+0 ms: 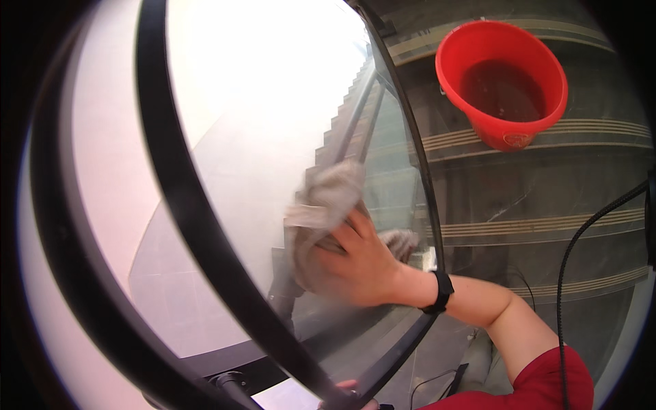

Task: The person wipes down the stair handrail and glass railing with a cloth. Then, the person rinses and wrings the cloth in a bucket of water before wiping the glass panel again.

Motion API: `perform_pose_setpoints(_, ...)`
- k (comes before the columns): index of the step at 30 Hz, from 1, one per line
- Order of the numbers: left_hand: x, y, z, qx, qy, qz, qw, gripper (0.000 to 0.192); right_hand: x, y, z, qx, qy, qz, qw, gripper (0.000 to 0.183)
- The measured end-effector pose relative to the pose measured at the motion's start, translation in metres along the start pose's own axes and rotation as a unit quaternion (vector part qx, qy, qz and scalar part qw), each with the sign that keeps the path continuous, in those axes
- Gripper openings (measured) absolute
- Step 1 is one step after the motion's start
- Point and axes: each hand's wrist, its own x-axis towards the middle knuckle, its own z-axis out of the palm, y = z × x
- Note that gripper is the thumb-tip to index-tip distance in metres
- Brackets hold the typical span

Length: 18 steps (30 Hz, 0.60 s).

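Observation:
My right hand (pixel 359 261), with a black band on the wrist, presses a crumpled greyish cloth (pixel 328 200) against a glass panel (pixel 392 169). The hand and cloth are slightly blurred. At the bottom edge, my left hand (pixel 348 384) shows only in part, its fingers around the dark frame bar near the panel's lower corner. The rest of that hand is hidden or outside the picture. A reflection of stairs and of the cloth shows in the glass.
A red plastic bucket (pixel 556 97) holding dark liquid stands on the stone stairs (pixel 492 189) at upper right. Dark curved rails (pixel 179 195) run down the left side. A black cable (pixel 564 266) hangs at right, over my sleeve.

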Motion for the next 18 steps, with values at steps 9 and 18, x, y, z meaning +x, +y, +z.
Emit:
perform_pose_setpoints(9,-0.025,0.174,-0.055,-0.186,-0.21,-0.108,0.954,0.074,-0.01,0.203,-0.011,-0.112,0.082,0.21,0.968,0.037)
perform_pose_setpoints(18,0.032,0.047,0.031,0.498,0.163,-0.41,0.747,0.073,-0.025,0.01,-0.01,-0.09,-0.042,0.134,0.986,0.052)
